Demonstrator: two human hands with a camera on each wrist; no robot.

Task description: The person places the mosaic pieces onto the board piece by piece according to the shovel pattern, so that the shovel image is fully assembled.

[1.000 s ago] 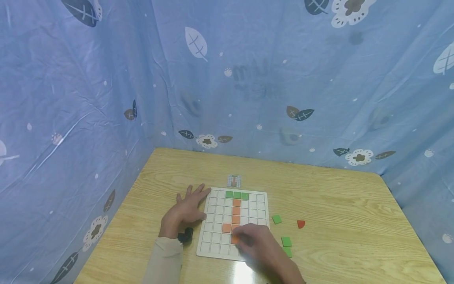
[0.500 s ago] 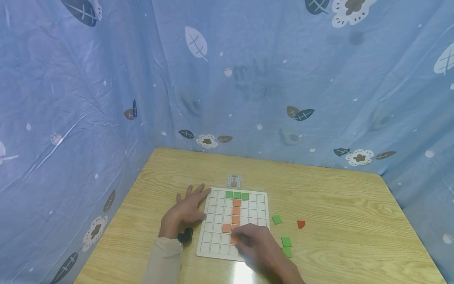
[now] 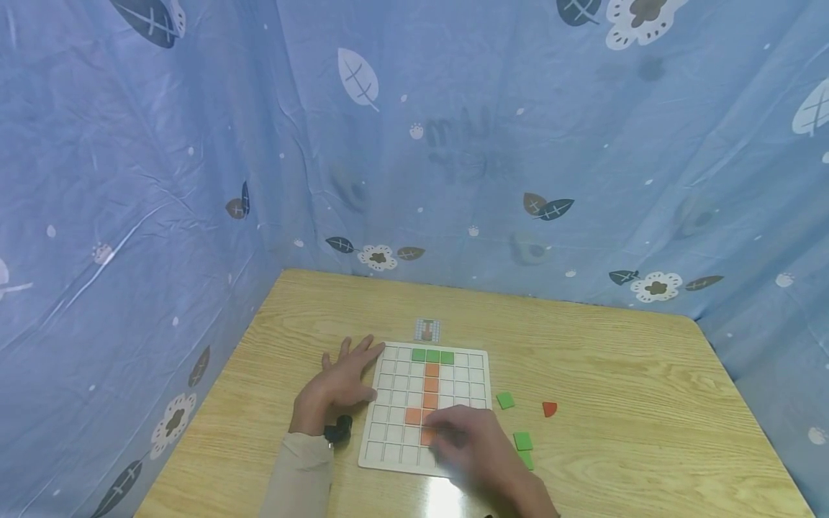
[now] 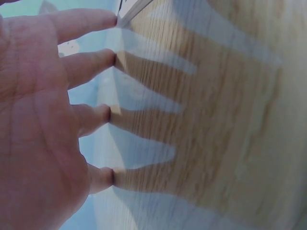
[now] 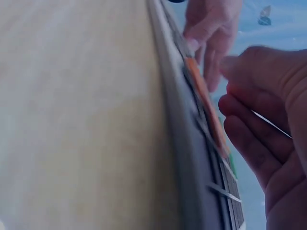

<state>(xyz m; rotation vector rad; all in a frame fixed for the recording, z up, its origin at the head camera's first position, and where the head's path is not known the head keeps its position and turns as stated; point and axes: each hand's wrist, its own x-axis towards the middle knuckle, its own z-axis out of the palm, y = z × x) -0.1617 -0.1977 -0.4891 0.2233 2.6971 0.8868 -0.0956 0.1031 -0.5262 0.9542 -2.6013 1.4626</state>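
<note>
At the lower centre of the frame, the right hand [image 3: 476, 446] bends its fingers over a white grid board [image 3: 392, 433], hiding its lower right part; whether they pinch a tile cannot be told. The board lies flat, nearly square, its orange tile column [image 3: 431, 384] pointing up the frame to a crosswise green tile row [image 3: 433, 356]. The left hand [image 3: 340, 381], fingers spread, touches its left edge. The wood-grained bench [image 3: 622, 374] carries loose green tiles [image 3: 522, 441], a red quarter-circle [image 3: 550, 409] and, beyond, a pattern card [image 3: 427, 330]. Blue leaf-print curtains [image 3: 414, 180] fill the upper frame.
</note>
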